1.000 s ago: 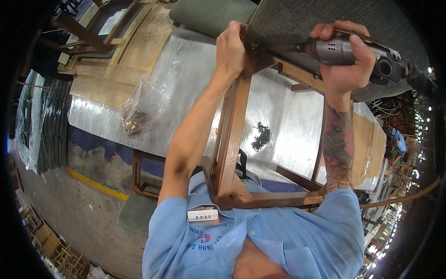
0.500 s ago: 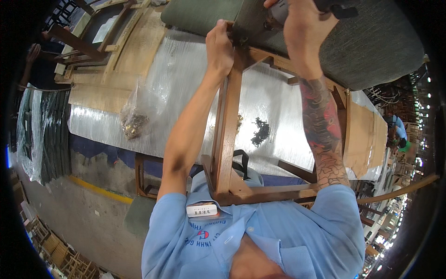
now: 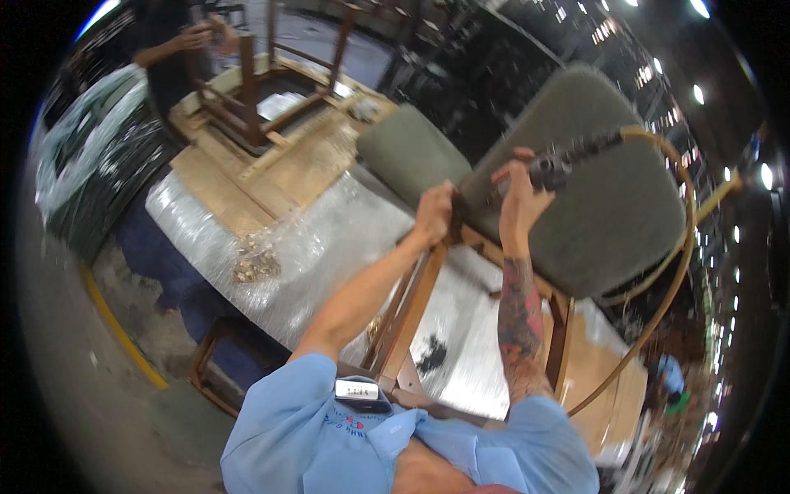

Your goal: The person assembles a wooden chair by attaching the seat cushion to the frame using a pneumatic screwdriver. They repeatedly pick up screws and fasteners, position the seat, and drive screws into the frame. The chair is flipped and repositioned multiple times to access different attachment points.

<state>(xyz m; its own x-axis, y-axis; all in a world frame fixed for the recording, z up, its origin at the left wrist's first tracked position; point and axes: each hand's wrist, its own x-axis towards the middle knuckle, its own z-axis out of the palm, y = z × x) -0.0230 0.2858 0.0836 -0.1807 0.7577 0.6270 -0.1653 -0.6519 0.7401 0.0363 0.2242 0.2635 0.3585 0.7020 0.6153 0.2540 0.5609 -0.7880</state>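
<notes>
Your left hand [image 3: 434,216] is closed round the top of a wooden chair leg [image 3: 409,317], right where the leg meets the underside of the grey-green padded seat [image 3: 609,189]; the chair frame is tipped w/ the seat angled up and away from you, its lower rails down near your chest. Your right hand [image 3: 520,196] has its grip wrapped tight on a dark power tool [image 3: 553,169], held against the seat edge just beside the left hand, approx. at the same joint; the tool's tip is hidden, so can't tell what it touches. A tan hose [image 3: 658,313] runs from the tool's rear, loops out to the right and drops past the frame. Under the chair is the bench [image 3: 346,239], covered in shiny clear plastic wrap, w/ a clear bag of small hardware [image 3: 257,262] lying on it to your left, well apart from both hands, and a dark patch [image 3: 430,356] on the wrap near the chair leg. A second grey-green cushion [image 3: 407,152] sits just beyond the left hand. Far upper left, another person's hands [image 3: 206,34] hold a separate dark wooden frame [image 3: 280,90] standing on a plywood surface.
</notes>
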